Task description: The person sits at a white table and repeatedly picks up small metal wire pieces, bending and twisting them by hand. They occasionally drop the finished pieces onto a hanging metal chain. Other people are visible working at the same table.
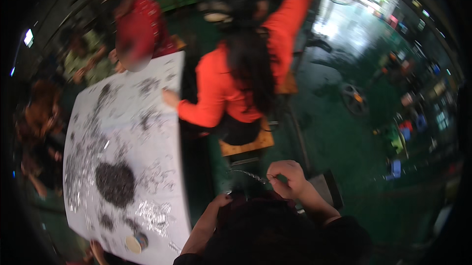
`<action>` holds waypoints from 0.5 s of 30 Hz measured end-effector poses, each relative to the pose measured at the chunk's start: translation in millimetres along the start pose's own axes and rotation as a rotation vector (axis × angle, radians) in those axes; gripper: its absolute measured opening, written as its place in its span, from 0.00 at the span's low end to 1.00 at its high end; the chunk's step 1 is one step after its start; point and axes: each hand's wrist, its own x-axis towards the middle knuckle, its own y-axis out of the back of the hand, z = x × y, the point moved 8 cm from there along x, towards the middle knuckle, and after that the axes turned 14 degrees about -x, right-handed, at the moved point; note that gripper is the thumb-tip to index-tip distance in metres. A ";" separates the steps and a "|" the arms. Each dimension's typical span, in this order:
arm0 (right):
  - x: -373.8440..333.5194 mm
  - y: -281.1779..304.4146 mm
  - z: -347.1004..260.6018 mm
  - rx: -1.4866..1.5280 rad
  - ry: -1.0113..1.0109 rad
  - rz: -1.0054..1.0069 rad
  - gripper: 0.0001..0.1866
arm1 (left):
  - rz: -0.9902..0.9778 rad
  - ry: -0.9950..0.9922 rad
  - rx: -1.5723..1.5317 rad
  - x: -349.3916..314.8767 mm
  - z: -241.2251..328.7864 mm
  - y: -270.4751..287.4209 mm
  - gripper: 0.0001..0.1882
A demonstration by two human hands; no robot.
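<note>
My right hand [289, 179] is raised in front of my lap, with thumb and fingers closed in a pinch. From the pinch a thin, silvery, beaded-looking strand [250, 174] trails off to the left; motion blur hides its exact make. Lower down, my left hand [221, 201] rests by the dark cloth of my lap, close to the table's right edge. Its fingers are mostly hidden and blurred, with a small bright spot at the tip. A gap lies between my two hands.
Left of me stands a long white table [169, 166] strewn with small dark pieces, a dark heap [115, 184], shiny clear bits [155, 218] and a cup [136, 242]. A person in orange [216, 88] sits ahead on a wooden stool [248, 144]. Several people line the table's far sides.
</note>
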 end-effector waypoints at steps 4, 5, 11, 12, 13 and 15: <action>-37.8 63.3 -5.2 -0.062 -0.029 0.151 0.05 | -0.043 0.124 0.067 25.1 13.3 -31.2 0.19; -46.9 79.6 -7.8 -0.149 -0.029 0.195 0.05 | -0.038 0.090 0.056 28.1 27.7 -40.9 0.19; -83.9 177.1 -33.2 -0.369 -0.073 0.403 0.05 | -0.093 -0.013 -0.049 83.6 54.8 -79.3 0.17; -88.2 191.5 -38.1 -0.388 -0.105 0.454 0.05 | -0.094 -0.065 0.007 76.2 82.8 -75.8 0.17; -89.5 203.8 -38.9 -0.370 -0.121 0.488 0.05 | -0.039 -0.108 0.115 63.2 103.2 -59.9 0.17; -103.2 231.1 -35.2 -0.088 -0.146 0.596 0.04 | -0.095 0.012 -0.035 83.3 95.7 -49.4 0.17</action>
